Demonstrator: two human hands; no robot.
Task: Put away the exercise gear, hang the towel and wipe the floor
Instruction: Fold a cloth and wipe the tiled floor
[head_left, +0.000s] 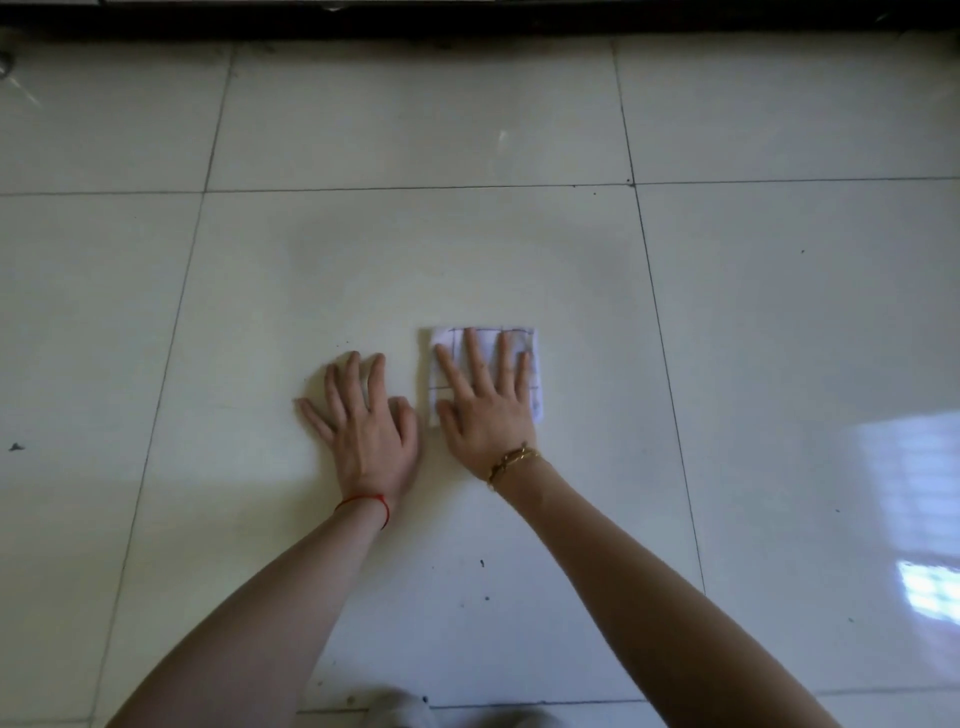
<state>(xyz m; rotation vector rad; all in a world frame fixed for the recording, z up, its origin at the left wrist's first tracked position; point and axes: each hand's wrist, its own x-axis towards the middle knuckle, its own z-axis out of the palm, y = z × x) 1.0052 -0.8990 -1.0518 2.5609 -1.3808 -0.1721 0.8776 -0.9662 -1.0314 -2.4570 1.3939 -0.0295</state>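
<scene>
A small folded white cloth with thin dark check lines lies flat on the pale tiled floor. My right hand, with a gold bracelet at the wrist, presses on it with straight, spread fingers. My left hand, with a red thread at the wrist, rests flat on the bare tile just left of the cloth, fingers spread. Neither hand grips anything.
A dark strip, like the base of furniture or a wall, runs along the far edge of the floor. Small dark specks dot the tiles near my arms. Window light reflects off the floor at the right.
</scene>
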